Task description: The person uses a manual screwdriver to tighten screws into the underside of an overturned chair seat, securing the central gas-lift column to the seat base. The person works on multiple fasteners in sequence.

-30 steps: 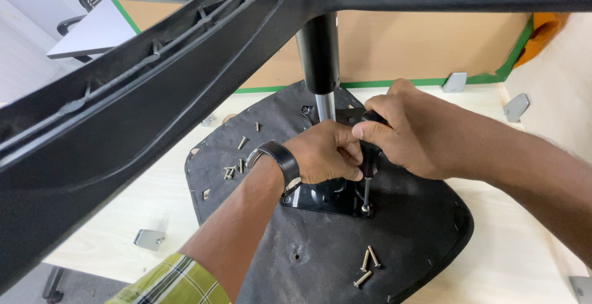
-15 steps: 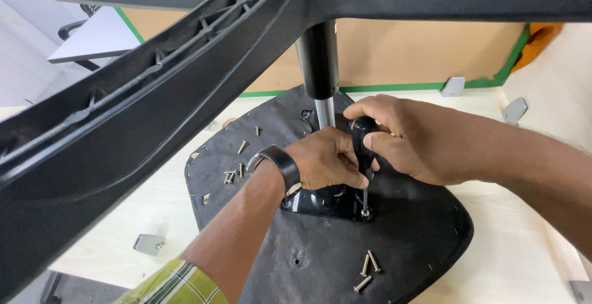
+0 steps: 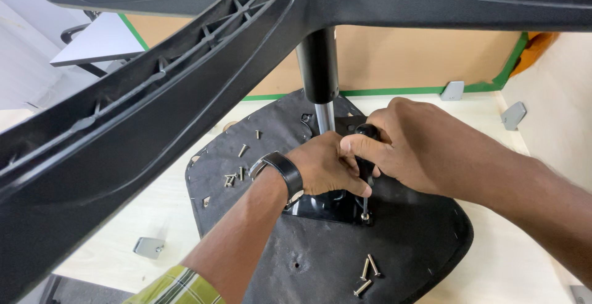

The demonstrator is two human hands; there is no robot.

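**Both hands on a screwdriver at the seat plate**

Nearest the camera, three loose screws (image 3: 365, 275) lay on the black underside of an upturned chair seat (image 3: 419, 248), which rested on a pale wooden table (image 3: 111, 217). Just beyond them, the tip of a black-handled screwdriver (image 3: 365, 168) stood upright on a screw at the corner of a black metal mounting plate (image 3: 324, 205). The right hand (image 3: 419, 147) was clenched around the screwdriver's handle. The left hand (image 3: 324, 168), a black watch (image 3: 285, 171) on its wrist, was curled against the shaft just beside the right; whether it truly gripped the tool could not be told. More screws (image 3: 237, 171) lay scattered at the seat's left. Farther back, the chair's gas column (image 3: 320, 76) rose to the star base (image 3: 185, 88) overhead, with grey metal brackets (image 3: 453, 90) near a cardboard wall (image 3: 407, 57).
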